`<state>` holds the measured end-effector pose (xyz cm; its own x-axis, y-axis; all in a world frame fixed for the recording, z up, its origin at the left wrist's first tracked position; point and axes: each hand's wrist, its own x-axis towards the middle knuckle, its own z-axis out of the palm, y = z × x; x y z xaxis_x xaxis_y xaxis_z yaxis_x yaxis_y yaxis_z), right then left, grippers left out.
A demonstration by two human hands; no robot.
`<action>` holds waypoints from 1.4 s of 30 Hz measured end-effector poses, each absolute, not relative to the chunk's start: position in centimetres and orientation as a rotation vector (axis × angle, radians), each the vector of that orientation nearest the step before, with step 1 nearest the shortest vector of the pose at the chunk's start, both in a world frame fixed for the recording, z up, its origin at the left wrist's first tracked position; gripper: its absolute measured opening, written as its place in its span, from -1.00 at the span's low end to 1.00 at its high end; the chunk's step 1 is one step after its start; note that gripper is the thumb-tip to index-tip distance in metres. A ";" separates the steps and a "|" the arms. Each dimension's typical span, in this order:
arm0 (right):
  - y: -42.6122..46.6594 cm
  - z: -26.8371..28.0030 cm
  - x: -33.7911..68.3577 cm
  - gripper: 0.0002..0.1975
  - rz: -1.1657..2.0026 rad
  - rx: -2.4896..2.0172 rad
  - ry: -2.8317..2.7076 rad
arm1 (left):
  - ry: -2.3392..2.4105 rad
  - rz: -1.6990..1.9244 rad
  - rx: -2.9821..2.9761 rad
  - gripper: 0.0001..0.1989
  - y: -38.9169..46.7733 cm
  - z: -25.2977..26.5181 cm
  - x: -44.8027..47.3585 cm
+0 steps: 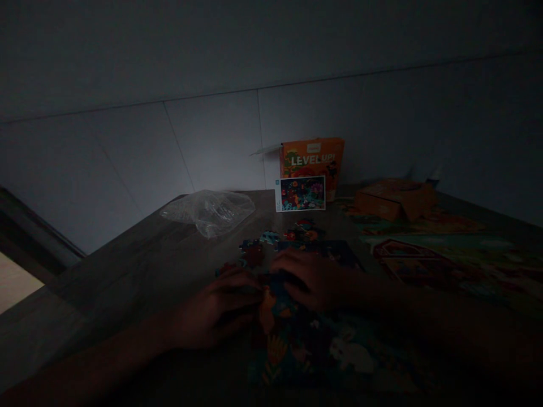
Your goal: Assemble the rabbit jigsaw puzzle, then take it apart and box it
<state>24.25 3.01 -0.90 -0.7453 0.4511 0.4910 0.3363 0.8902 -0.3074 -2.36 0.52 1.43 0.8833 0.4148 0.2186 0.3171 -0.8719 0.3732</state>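
In dim light, a partly assembled jigsaw puzzle (297, 339) lies on the table, with a white rabbit and an orange animal on dark blue. My left hand (212, 311) is at its left edge, fingers reaching onto the border and the thumb apart below; no piece shows in it. Across the puzzle's upper part rests my right hand (307, 277), fingers bent and thumb spread away from them. Its fingertips touch the surface. Joined loose pieces (252, 251) lie just beyond my hands, and more puzzle pieces (303, 230) sit farther back.
A picture card (301, 194) leans against an orange box (314, 155) marked "LEVEL UP!". Crumpled clear plastic bag (210, 209) lies back left on the grey table (127, 271). At right are another orange box (394, 198) and a colourful farm-scene puzzle (441, 260). A wall (212, 135) stands behind.
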 end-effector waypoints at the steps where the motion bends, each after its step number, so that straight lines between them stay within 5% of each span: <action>1: 2.9 -0.9 24.3 -0.62 0.251 -0.594 -2.454 | 0.545 0.423 2.724 -0.67 0.5 1.4 -2.4; 7: 3.2 -0.8 24.2 -0.81 0.286 -0.408 -2.575 | 0.547 0.421 2.696 -0.70 0.4 1.5 -2.2; 25: 3.2 -0.9 24.2 -0.81 0.347 -0.468 -2.545 | 0.565 0.408 2.712 -0.65 0.5 1.4 -2.3; 31: 2.9 -1.2 24.5 -0.53 0.360 -0.648 -2.402 | 0.568 0.417 2.694 -0.68 0.4 1.7 -2.1; 36: 3.3 -1.0 24.5 -0.73 0.339 -0.465 -2.550 | 0.587 0.386 2.709 -0.70 0.5 1.8 -2.2; 42: 3.0 -0.7 24.3 -0.72 0.288 -0.503 -2.518 | 0.585 0.427 2.728 -0.71 0.4 1.5 -2.1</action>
